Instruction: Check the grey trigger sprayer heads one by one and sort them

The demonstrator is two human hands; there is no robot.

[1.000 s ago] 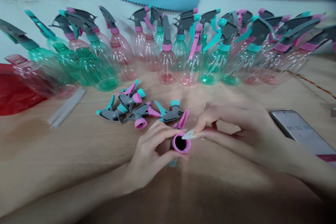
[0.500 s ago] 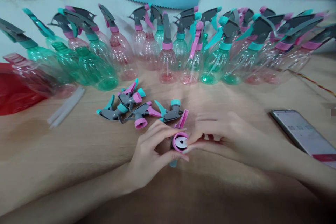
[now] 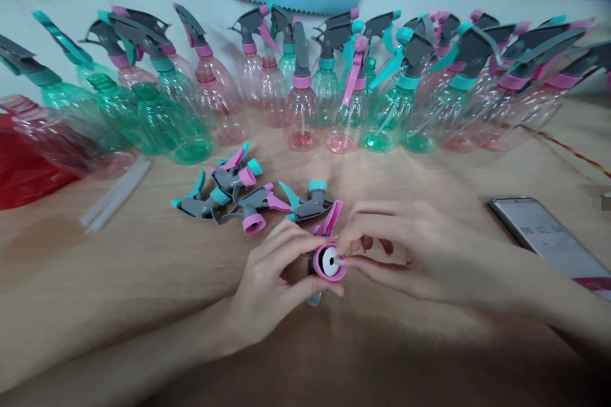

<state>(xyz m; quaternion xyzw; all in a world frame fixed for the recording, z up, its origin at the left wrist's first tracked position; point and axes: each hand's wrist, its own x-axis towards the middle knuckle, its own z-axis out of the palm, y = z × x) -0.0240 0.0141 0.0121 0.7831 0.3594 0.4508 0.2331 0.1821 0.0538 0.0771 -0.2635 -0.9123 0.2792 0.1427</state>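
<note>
Watching from beside them, I saw two whitish tubes (image 3: 116, 196) on the counter (image 3: 176, 261) at the worker's ten o'clock, and a cluster of loose trigger-sprayer heads (image 3: 252, 205) towards eleven. The left hand (image 3: 267, 276) had its grip curled round a pink-collared sprayer head (image 3: 316, 264), thumb below, fingers above; its trigger pointed to one o'clock, its collar axis up at the worker. Inside that collar sat a white washer (image 3: 326, 262), with a dark gap at nine. The right hand (image 3: 405, 248) was nearer it, thumb and forefinger almost together at its three o'clock edge; whether they pinched it, I couldn't tell. A phone (image 3: 548, 235) lay at two.
</note>
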